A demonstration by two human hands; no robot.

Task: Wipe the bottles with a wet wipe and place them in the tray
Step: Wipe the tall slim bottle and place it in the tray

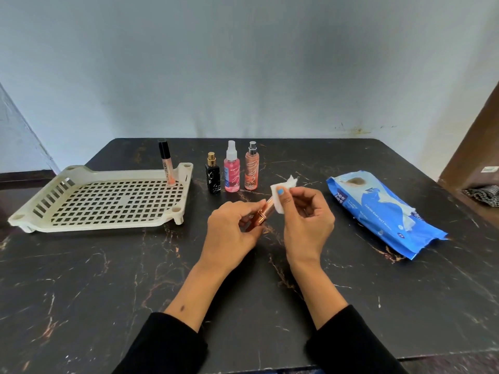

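Note:
My left hand (229, 230) grips a small rose-gold bottle (263, 213), tilted over the middle of the table. My right hand (305, 220) presses a white wet wipe (280, 193) against the bottle's upper end. A cream perforated tray (108, 201) lies at the left, and a lip gloss tube (166, 164) stands upright in its far right corner. Just right of the tray stand three bottles in a row: a black one with a gold cap (212, 174), a pink spray bottle (231, 168) and an orange spray bottle (251, 167).
A blue pack of wet wipes (383, 214) lies at the right of the black marble table (108, 279). A wall rises behind the table's far edge. A brown wooden panel (475, 147) stands at the far right.

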